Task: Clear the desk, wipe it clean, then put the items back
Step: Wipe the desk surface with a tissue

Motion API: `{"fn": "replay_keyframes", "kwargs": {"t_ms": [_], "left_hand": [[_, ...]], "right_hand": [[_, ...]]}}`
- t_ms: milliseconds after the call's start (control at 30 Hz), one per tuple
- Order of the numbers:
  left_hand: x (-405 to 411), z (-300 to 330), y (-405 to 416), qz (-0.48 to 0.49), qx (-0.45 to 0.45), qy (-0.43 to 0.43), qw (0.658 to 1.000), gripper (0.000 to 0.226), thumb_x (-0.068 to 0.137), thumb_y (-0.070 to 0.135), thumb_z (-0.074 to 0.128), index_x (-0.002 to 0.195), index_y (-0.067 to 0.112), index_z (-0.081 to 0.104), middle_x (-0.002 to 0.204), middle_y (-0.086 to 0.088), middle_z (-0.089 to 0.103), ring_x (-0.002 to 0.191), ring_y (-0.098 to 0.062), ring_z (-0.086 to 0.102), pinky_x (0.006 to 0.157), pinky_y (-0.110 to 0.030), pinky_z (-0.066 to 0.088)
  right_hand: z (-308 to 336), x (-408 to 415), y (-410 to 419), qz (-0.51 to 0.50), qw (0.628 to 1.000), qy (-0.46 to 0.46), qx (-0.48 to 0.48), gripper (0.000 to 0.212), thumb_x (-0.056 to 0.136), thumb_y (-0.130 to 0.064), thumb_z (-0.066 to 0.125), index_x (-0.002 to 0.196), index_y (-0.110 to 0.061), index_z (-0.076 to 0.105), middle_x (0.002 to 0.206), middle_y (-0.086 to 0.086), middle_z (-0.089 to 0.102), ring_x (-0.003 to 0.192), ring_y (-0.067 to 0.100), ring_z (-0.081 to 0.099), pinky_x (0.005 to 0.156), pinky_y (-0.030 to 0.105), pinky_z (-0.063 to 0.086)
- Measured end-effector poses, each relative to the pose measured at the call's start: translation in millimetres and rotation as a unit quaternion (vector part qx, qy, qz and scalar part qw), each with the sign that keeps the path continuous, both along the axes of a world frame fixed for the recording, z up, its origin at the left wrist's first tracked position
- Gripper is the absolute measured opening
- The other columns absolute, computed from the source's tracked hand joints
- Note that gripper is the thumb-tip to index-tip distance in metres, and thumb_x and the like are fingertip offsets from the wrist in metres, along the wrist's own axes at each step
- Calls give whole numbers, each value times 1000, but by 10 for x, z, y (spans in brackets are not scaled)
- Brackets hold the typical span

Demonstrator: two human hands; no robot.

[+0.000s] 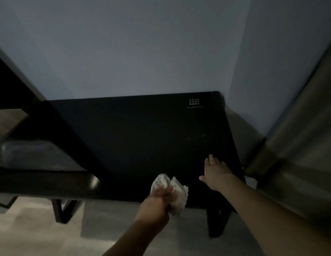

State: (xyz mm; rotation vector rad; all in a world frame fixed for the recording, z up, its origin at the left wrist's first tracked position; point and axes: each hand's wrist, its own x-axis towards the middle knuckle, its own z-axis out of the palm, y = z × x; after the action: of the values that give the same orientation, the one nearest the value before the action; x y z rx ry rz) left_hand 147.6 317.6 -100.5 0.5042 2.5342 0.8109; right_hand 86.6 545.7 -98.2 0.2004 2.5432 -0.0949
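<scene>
Dim light falls on a black desk [138, 137] set against a pale wall [124, 52], with small white lettering [194, 102] near its far right corner. At the near edge, the left hand [159, 198] has its grip closed around a crumpled white cloth [176, 191]. Just beside it, the right hand [215, 172] lies flat on the desk, fingers straight, grip wide and holding nothing. Grey floor [50, 237] shows below.

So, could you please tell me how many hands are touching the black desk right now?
1. The right hand rests flat on the desk near its right front corner. The left hand grips a white cloth at the front edge; whether it touches the desk is unclear.
</scene>
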Motion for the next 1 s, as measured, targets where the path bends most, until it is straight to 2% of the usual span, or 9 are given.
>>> {"fn": "replay_keyframes", "kwargs": {"t_ms": [67, 133, 200, 267, 333, 400, 567, 800, 1000], "left_hand": [[137, 86, -4, 43, 99, -73, 991, 20, 91, -3, 52, 106, 9, 55, 110, -18, 61, 105, -29, 60, 93, -41, 48], [75, 304, -164, -105, -53, -42, 992, 18, 90, 16, 59, 107, 21, 56, 109, -4, 63, 101, -18, 60, 92, -29, 45], [-151, 493, -164, -129, -219, -87, 963, 31, 83, 25, 61, 113, 21, 66, 113, -2, 68, 104, -16, 64, 93, -29, 49], [-428, 685, -139, -96, -258, -77, 958, 31, 82, 29, 60, 108, 18, 72, 106, -2, 72, 98, -14, 67, 89, -29, 53], [-790, 829, -69, -35, -229, -29, 972, 28, 86, 34, 60, 107, 21, 73, 103, 0, 73, 93, -12, 67, 82, -25, 52], [-1184, 930, 5, 2, -181, -21, 983, 25, 90, 36, 60, 112, 28, 71, 106, 4, 70, 88, -6, 65, 77, -22, 48], [-2085, 821, 305, 87, -85, -4, 993, 36, 93, 24, 58, 128, 32, 59, 115, 5, 63, 81, -3, 60, 70, -19, 46], [-3158, 476, 894, 132, 6, 33, 991, 36, 99, 22, 47, 135, 26, 52, 125, -2, 60, 102, -15, 62, 92, -39, 54], [-4122, 251, 1602, 124, 25, 131, 983, 36, 99, 16, 43, 131, 20, 58, 127, -8, 60, 110, -25, 60, 99, -39, 49]], "right_hand": [[39, 37, -32, -2, 1000, 0, -3, 81, 100, -44, 42, 153, -2, -5, 161, 17, -12, 149, 31, 0, 122, 43, 6], [109, 77, -52, 5, 1000, -14, -5, 82, 99, -42, 47, 153, -1, 0, 161, 18, -7, 148, 32, 8, 121, 42, 11], [204, 117, -53, 24, 999, -34, 5, 74, 96, -36, 54, 151, -2, 18, 158, 19, 13, 139, 32, 30, 114, 41, 27], [265, 78, -11, 37, 999, -22, -2, 43, 96, -27, 54, 134, -7, 49, 132, 13, 47, 111, 26, 54, 91, 36, 47], [325, -39, 90, 14, 998, 29, -54, 22, 98, -26, 48, 107, -10, 60, 108, 6, 55, 90, 19, 58, 75, 32, 50], [350, -205, 240, -33, 988, 95, -120, 22, 100, -29, 42, 106, -13, 57, 115, 6, 54, 94, 19, 57, 83, 33, 51], [123, -804, 643, -89, 957, 222, -163, 46, 104, -27, 38, 146, -9, 38, 156, 6, 30, 140, 20, 33, 115, 32, 29], [-288, -1901, 1137, -57, 932, 327, -146, 47, 103, -26, 41, 144, -6, 41, 156, 10, 31, 145, 24, 26, 119, 38, 21], [-625, -2513, 1370, -53, 931, 344, -108, 50, 103, -32, 39, 146, -6, 39, 158, 10, 27, 147, 25, 20, 120, 41, 17]]}}
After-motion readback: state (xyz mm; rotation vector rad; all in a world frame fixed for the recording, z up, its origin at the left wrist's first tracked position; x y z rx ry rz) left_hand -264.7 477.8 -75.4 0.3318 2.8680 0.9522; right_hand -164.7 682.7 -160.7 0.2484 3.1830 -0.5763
